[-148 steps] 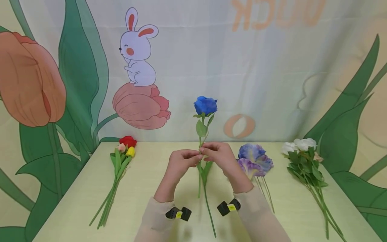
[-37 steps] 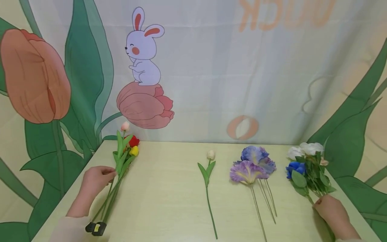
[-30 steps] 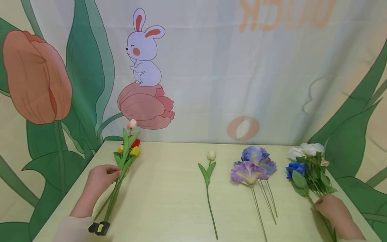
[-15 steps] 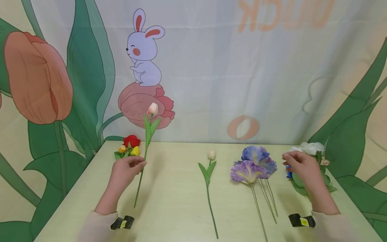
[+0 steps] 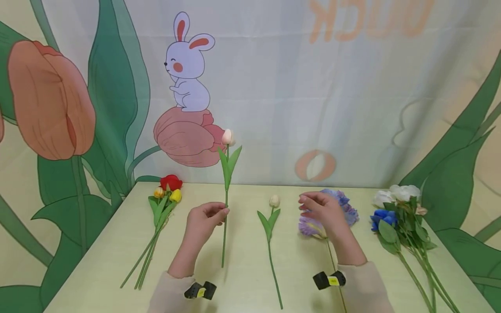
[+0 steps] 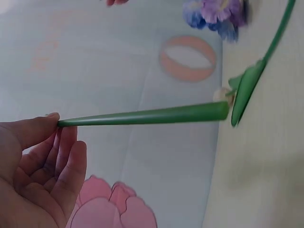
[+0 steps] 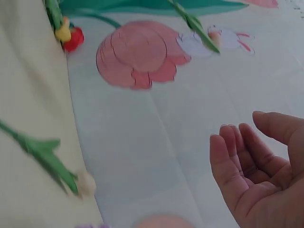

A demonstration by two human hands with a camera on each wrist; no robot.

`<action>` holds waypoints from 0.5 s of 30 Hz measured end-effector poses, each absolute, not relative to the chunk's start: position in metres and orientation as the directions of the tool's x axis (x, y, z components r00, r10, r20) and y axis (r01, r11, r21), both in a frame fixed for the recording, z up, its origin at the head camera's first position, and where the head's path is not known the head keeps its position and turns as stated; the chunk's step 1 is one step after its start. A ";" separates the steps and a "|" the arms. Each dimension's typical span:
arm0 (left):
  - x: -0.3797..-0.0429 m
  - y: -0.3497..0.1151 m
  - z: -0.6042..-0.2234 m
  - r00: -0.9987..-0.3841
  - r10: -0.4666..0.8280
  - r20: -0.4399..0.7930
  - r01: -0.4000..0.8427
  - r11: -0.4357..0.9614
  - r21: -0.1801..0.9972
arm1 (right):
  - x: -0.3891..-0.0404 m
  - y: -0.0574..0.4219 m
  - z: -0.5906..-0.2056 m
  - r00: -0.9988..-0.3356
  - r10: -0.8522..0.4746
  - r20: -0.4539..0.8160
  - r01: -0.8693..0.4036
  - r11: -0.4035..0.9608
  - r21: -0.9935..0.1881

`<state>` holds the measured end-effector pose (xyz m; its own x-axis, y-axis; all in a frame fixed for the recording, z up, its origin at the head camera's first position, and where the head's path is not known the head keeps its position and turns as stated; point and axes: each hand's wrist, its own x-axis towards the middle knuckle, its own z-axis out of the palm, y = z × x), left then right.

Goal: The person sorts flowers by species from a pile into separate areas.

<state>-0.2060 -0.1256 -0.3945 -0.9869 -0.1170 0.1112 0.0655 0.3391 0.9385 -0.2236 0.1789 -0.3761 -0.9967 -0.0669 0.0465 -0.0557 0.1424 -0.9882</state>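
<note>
My left hand (image 5: 205, 221) pinches the green stem of a pale pink tulip (image 5: 228, 137) between thumb and fingertips. The tulip stands upright above the table, and its lower stem end (image 6: 190, 115) hangs free in the left wrist view. A white tulip (image 5: 274, 201) lies on the table between my two hands. My right hand (image 5: 322, 213) is raised in front of the purple and blue irises (image 5: 340, 200) and hides part of them. In the right wrist view its fingers (image 6: 71, 171) are not seen; there the right hand (image 7: 256, 171) is loosely bent, with nothing in it.
At the left of the table (image 5: 98, 261) lies a bunch with a red flower (image 5: 171, 182), a yellow tulip (image 5: 176, 195) and an orange-yellow tulip (image 5: 158, 192). White flowers (image 5: 403, 193) and a blue rose (image 5: 383, 218) lie at the right. A printed curtain (image 5: 266, 87) hangs behind.
My left hand has lifted the pink tulip from the left bunch and carried it right. My right hand has let go of the blue rose at the right bunch and moved left.
</note>
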 end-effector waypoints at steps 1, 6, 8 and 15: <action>-0.206 -0.120 -0.395 -0.988 -0.110 0.111 0.070 0.325 0.943 | -0.224 0.171 -0.376 -0.995 -0.082 0.047 -0.057 0.124 -0.991; -0.205 -0.098 -0.399 -0.990 -0.066 0.123 0.102 0.260 0.960 | -0.225 0.135 -0.373 -0.984 -0.164 0.072 -0.087 0.089 -0.992; -0.205 -0.090 -0.400 -0.990 -0.043 0.134 0.120 0.241 0.963 | -0.226 0.123 -0.371 -0.979 -0.189 0.080 -0.099 0.094 -0.991; -0.202 -0.074 -0.402 -0.989 0.015 0.147 0.147 0.222 0.964 | -0.230 0.100 -0.367 -0.979 -0.201 0.037 -0.067 0.143 -0.987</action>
<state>-0.2024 -0.0745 -0.4023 -0.9890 0.0150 0.1471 0.1468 0.2220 0.9639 -0.2298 0.1004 -0.3668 -0.9788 -0.2012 0.0375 -0.0672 0.1429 -0.9875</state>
